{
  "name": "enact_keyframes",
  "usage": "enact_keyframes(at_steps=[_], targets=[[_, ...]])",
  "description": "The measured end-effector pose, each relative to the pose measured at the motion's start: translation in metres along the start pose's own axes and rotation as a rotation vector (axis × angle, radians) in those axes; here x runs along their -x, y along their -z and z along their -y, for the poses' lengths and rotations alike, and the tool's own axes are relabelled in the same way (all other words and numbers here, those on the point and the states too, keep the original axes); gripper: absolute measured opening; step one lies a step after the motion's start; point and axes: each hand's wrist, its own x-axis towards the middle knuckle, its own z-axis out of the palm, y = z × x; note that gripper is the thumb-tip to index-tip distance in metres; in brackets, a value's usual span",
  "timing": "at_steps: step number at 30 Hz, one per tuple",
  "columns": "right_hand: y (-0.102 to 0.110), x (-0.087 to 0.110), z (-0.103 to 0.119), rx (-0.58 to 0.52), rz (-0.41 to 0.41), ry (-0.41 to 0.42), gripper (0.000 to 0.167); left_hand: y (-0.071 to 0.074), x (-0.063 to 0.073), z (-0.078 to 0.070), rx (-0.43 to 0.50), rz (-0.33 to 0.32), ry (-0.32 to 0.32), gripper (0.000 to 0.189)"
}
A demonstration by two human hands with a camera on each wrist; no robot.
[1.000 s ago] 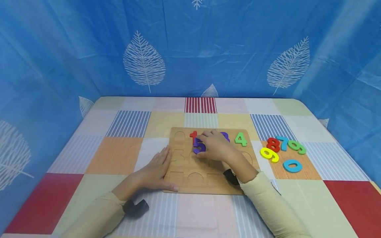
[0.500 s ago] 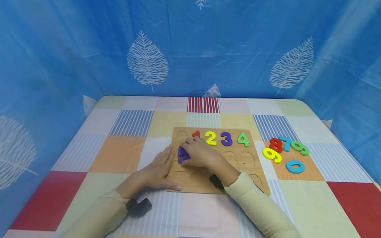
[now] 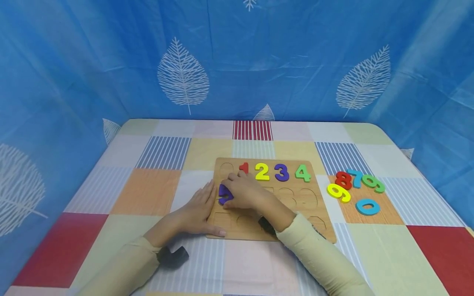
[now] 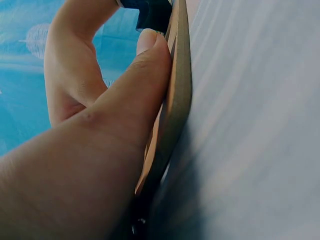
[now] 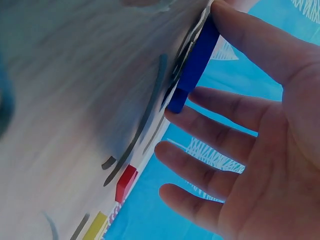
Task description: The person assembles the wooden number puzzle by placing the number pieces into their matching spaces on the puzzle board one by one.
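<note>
Purple 5 [image 3: 223, 191] is at left on the board [image 3: 244, 233], pinched in the grip of the right hand [image 3: 245, 190]; 1 [image 3: 243, 167], 2 [image 3: 262, 172], 3 [image 3: 282, 172], 4 [image 3: 303, 173] line the far row; left hand [image 3: 194, 211] lies straight-fingered along the left edge.

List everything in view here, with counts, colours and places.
Board: 1, wood-brown, on the table
Numbers: 4, red 1, yellow 2, purple 3, green 4, board's far row
Part-hidden piece: 1, purple, board's left side
Loose numbers: 5, red 8, blue 7, blue 0, yellow 6-or-9, green 6-or-9, right of board
Tablecloth: 1, multicoloured patchwork, under board
Curtain: 1, blue with white leaves, behind table
Wrist devices: 2, black, one per wrist
Sleeves: 2, cream, on arms
Left hand: 1, on board's left edge
Right hand: 1, pinching the part-hidden piece
</note>
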Motion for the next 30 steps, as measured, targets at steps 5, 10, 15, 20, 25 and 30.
enact_keyframes(at_steps=[5,10,15,20,25,30], targets=[[0.0005,-0.0003,0.0022,0.012,0.007,0.002,0.065,-0.0001,-0.0002,0.0006,0.005,0.001,0.002,0.121],[0.0013,-0.0016,0.0032,0.016,0.012,-0.005,0.065,-0.0004,-0.0004,0.0013,0.017,0.004,0.004,0.12],[0.0009,-0.0021,0.0024,0.037,0.002,-0.015,0.066,-0.0002,-0.0006,0.0012,0.02,-0.001,-0.005,0.12],[-0.0004,-0.0018,0.0011,0.058,-0.004,-0.022,0.067,-0.0005,-0.0014,0.0013,0.017,0.0,-0.005,0.12],[-0.0011,-0.0012,0.0003,0.054,-0.007,-0.019,0.066,-0.0014,-0.0018,0.0024,0.009,0.001,-0.002,0.12],[-0.001,-0.0009,-0.0005,0.037,-0.001,-0.009,0.063,-0.002,-0.0025,0.0027,0.014,0.002,0.002,0.12]])
